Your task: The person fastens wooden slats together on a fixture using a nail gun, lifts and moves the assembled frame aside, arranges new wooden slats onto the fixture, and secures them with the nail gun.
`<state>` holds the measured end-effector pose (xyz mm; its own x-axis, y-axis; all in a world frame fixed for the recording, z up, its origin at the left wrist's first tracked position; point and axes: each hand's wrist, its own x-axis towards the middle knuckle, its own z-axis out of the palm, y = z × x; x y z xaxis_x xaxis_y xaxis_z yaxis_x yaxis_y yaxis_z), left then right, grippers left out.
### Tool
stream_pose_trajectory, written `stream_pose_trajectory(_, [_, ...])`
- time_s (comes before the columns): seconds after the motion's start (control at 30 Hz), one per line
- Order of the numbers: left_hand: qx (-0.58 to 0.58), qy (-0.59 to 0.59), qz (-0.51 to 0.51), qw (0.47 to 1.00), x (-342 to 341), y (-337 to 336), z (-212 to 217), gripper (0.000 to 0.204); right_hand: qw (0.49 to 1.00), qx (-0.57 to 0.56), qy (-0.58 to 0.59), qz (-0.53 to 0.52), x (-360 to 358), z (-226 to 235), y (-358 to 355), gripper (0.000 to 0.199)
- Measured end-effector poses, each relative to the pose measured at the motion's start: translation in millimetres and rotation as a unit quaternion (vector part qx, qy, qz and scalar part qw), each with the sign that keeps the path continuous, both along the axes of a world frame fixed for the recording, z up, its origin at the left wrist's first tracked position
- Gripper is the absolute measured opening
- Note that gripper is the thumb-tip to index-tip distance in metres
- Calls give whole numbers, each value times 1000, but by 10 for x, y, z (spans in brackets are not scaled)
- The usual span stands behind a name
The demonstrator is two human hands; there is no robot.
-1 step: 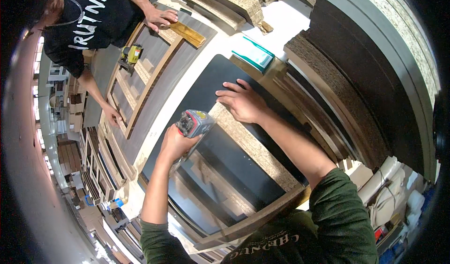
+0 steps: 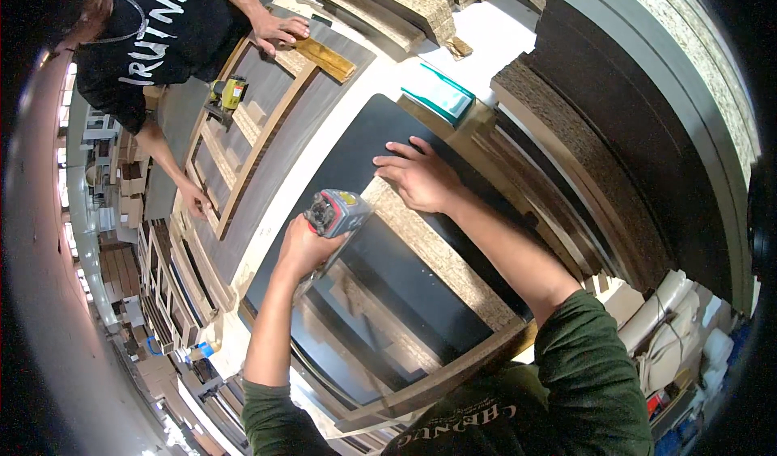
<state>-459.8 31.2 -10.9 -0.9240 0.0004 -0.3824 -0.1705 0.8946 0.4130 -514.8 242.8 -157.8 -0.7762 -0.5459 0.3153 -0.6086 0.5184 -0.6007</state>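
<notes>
My left hand (image 2: 303, 250) is closed round the handle of a grey and red nail gun (image 2: 346, 212). The gun's head is at the far end of a chipboard strip (image 2: 441, 254); whether its nose touches the strip is hidden. My right hand (image 2: 422, 181) lies with fingers stretched out beside that same end, its fingertips over the strip's edge and the black panel (image 2: 364, 136) below. A second chipboard strip (image 2: 392, 326) runs alongside, farther left on the panel. Both strips meet a wooden rail (image 2: 433, 385) along the panel's near edge.
Across the bench a co-worker's hands (image 2: 278, 31) touch a wooden frame (image 2: 267, 136), with a yellow-green tool (image 2: 228, 93) inside it. A teal and white box (image 2: 439, 93) stands beyond my panel. Stacked boards (image 2: 599, 132) rise at the right, and chipboard strips (image 2: 388, 3) lie at the back.
</notes>
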Motion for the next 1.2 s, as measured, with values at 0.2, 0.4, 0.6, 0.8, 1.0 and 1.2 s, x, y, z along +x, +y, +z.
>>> stream_pose_trajectory(0.2, [4, -94, 74, 993, -54, 57, 70, 32, 1000, 4, -11, 4, -10, -25, 11, 34])
stream_pose_trajectory(0.4, [-10, 12, -20, 1000, -85, 31, -20, 35, 1000, 11, -9, 2, -15, 25, 2, 33])
stream_pose_trajectory(0.6, [8, -67, 32, 997, -92, 32, -23, 42, 1000, -12, -7, -1, 10, -11, -7, 33])
stream_pose_trajectory(0.8, [39, -72, 37, 996, -170, 130, -16, 37, 999, 14, -28, -5, 32, -2, 21, 34])
stream_pose_trajectory(1.0, [-18, 11, -54, 998, -130, 39, -98, 39, 1000, -6, -10, 2, -8, 4, 10, 39])
stream_pose_trajectory(1.2, [-55, -69, 31, 996, 751, 140, 670, 32, 999, -42, 25, -1, -75, 50, 125, 49])
